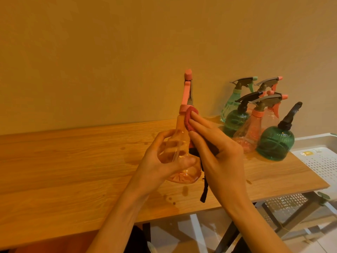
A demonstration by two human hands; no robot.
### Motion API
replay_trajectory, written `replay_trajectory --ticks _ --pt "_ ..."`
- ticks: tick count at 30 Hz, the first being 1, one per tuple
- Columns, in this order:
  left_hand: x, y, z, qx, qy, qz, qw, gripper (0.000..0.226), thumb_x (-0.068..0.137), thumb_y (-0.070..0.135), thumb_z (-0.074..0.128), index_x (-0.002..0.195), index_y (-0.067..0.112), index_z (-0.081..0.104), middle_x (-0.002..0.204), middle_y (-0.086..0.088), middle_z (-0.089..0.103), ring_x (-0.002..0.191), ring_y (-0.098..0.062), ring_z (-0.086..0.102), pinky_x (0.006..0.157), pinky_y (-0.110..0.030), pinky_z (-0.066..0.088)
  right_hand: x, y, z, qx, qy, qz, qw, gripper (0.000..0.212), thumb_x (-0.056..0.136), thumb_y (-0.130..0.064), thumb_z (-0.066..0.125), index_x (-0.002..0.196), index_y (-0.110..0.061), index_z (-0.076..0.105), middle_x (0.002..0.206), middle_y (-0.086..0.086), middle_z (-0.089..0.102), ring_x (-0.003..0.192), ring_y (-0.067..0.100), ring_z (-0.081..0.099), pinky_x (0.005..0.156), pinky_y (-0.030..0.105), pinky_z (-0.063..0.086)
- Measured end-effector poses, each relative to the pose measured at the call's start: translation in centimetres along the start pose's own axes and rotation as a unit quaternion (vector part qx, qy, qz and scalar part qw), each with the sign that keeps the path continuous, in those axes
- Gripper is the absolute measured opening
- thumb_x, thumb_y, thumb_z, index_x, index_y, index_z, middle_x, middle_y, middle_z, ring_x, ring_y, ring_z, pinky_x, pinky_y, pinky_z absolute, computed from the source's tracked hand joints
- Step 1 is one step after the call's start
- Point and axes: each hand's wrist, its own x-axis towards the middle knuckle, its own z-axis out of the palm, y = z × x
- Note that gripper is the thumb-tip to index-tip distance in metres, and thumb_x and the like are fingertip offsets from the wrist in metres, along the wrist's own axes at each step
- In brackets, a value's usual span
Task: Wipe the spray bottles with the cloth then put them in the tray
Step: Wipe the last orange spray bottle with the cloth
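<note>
My left hand (164, 156) grips the round belly of a clear pink spray bottle (182, 130), held upright above the wooden table (73, 161), its pink nozzle pointing up. My right hand (217, 150) presses a red cloth (189, 119) against the bottle's neck with straight fingers, thumb tucked under the fabric. A dark strip of the cloth hangs down below my right palm. Several other spray bottles (255, 117), green and pink, stand grouped at the table's back right. The white perforated tray (324, 161) sits off the table's right end.
Wet spots mark the table (185, 190) below the held bottle. A dark green bottle with a black nozzle (276, 141) stands nearest the tray. A plain wall rises behind the table. Metal legs and white frames show under the table's right end.
</note>
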Motion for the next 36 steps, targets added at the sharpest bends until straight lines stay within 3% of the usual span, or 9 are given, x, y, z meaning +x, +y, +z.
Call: replay_trajectory --ticks 2,6,10,13,20,26,29,32,36 --pt "-0.1 -0.3 0.0 -0.011 0.002 -0.002 1.000 0.072 0.064 0.038 0.091 0.126 0.048 0.055 0.112 0.022 0.072 0.103 0.007 0.068 0.071 -0.013 0.055 0.2 -0.1 0.0 0.000 -0.007 0.003 1.000 0.035 0.095 -0.009 0.063 0.130 -0.008 0.066 0.138 -0.002 0.062 0.130 0.002 0.055 0.103 0.021 0.049" --pt "-0.2 -0.7 -0.2 -0.026 -0.007 0.009 1.000 0.075 0.060 0.050 0.080 0.131 0.055 0.055 0.118 0.018 0.073 0.114 0.001 0.066 0.081 -0.019 0.058 1.7 0.1 0.2 -0.045 0.013 -0.025 0.999 0.034 0.095 -0.008 0.064 0.130 -0.008 0.066 0.138 -0.001 0.062 0.129 0.002 0.056 0.105 0.021 0.047" --pt "-0.3 -0.6 -0.2 -0.026 -0.016 0.026 0.999 0.078 0.077 0.032 0.075 0.146 0.048 0.043 0.122 0.016 0.072 0.118 -0.004 0.066 0.086 -0.016 0.056 2.0 0.3 0.5 -0.074 0.015 -0.046 0.996 0.036 0.096 -0.009 0.064 0.132 -0.007 0.064 0.140 0.000 0.060 0.131 0.001 0.054 0.105 0.020 0.046" --pt "-0.3 -0.5 -0.1 -0.026 -0.008 0.035 0.999 0.078 0.073 0.036 0.079 0.142 0.050 0.046 0.124 0.030 0.067 0.116 0.002 0.065 0.082 -0.014 0.055 1.6 0.5 0.8 -0.098 0.008 -0.068 0.993 0.037 0.096 -0.009 0.064 0.133 -0.006 0.063 0.142 0.001 0.058 0.133 0.002 0.052 0.107 0.021 0.045" --pt "-0.2 -1.2 -0.2 -0.050 0.012 0.047 0.998 0.076 0.061 0.046 0.079 0.132 0.052 0.052 0.121 0.029 0.069 0.117 0.007 0.062 0.087 -0.019 0.056 0.2 0.4 1.0 -0.142 -0.026 -0.114 0.983 0.037 0.096 -0.009 0.063 0.132 -0.003 0.063 0.144 0.007 0.057 0.138 0.012 0.049 0.111 0.019 0.040" --pt "-0.3 -1.5 -0.2 -0.042 -0.014 0.060 0.997 0.077 0.070 0.043 0.075 0.142 0.042 0.049 0.135 0.020 0.065 0.121 -0.007 0.065 0.099 -0.037 0.056 2.2 0.2 1.1 -0.149 0.009 -0.117 0.982 0.036 0.095 -0.007 0.065 0.131 -0.002 0.064 0.142 0.008 0.058 0.136 0.014 0.051 0.110 0.019 0.041" --pt "-0.1 -1.7 -0.7 -0.046 0.002 0.064 0.997 0.073 0.069 0.045 0.074 0.138 0.048 0.051 0.135 0.020 0.065 0.127 -0.010 0.062 0.100 -0.034 0.056 1.1 0.1 1.1 -0.150 -0.031 -0.122 0.981 0.036 0.096 -0.010 0.064 0.131 -0.004 0.064 0.143 0.006 0.058 0.137 0.011 0.050 0.110 0.019 0.041" --pt "-0.1 -2.2 -0.9 -0.037 -0.005 0.060 0.998 0.079 0.071 0.046 0.073 0.146 0.042 0.047 0.139 0.013 0.064 0.128 -0.013 0.061 0.104 -0.040 0.054 -0.3 0.5 0.9 -0.144 -0.044 -0.121 0.981 0.036 0.095 -0.011 0.063 0.130 -0.005 0.065 0.142 0.005 0.058 0.136 0.010 0.051 0.110 0.021 0.042" --pt "-0.3 -2.2 -0.6 -0.047 -0.033 0.057 0.997 0.075 0.070 0.048 0.071 0.142 0.048 0.050 0.137 0.017 0.064 0.128 -0.008 0.060 0.091 -0.022 0.056 1.3 0.5 0.7 -0.123 -0.006 -0.096 0.988 0.036 0.095 -0.005 0.066 0.131 -0.004 0.065 0.141 0.004 0.059 0.134 0.007 0.052 0.109 0.019 0.042"
